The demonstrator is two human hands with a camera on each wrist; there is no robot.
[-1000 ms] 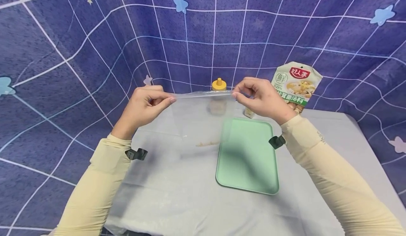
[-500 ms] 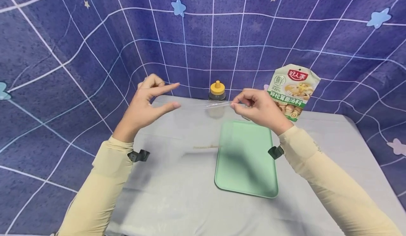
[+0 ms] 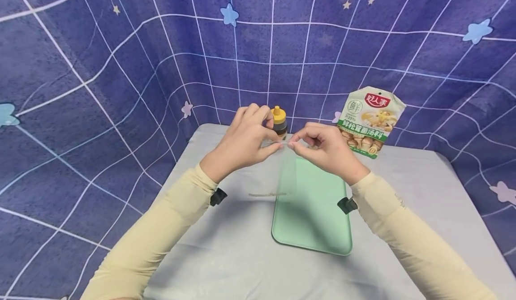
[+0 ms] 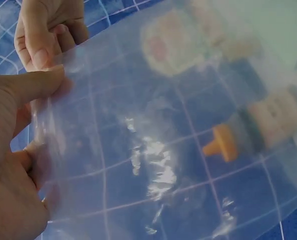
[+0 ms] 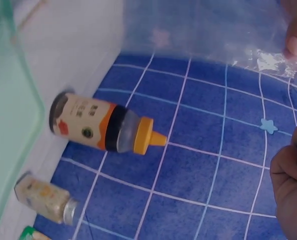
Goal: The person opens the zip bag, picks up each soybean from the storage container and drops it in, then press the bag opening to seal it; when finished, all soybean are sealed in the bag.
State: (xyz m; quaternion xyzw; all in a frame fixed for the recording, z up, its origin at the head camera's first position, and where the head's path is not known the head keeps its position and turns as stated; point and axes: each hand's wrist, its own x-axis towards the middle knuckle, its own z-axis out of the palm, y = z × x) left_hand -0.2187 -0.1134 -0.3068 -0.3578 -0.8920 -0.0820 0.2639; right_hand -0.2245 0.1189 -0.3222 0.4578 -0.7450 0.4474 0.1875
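Note:
Between my hands hangs a clear plastic zip bag (image 4: 156, 165), its top edge uppermost. My left hand (image 3: 246, 139) pinches that edge with thumb and forefinger, close beside the right hand's fingertips. Thumb and forefinger of my right hand (image 3: 322, 147) grip the edge too, at the right. See-through film makes the bag hard to make out in the head view. A thin brownish strip (image 3: 268, 195) shows low behind or in the bag; I cannot tell which. Below and behind the bag lies a green tray (image 3: 318, 219).
At the back stands a yellow-capped squeeze bottle (image 5: 88, 122). Beside it is a small jar (image 5: 43, 197) with a silvery lid. A soup seasoning packet (image 3: 372, 121) leans upright at the back right. A pale cloth (image 3: 225, 255) covers the table, and a blue patterned curtain (image 3: 258, 45) hangs behind.
My left hand let go of the bag's left end, spread its fingers, moved right and pinched the edge beside the right hand. The right hand kept its grip and lowered slightly.

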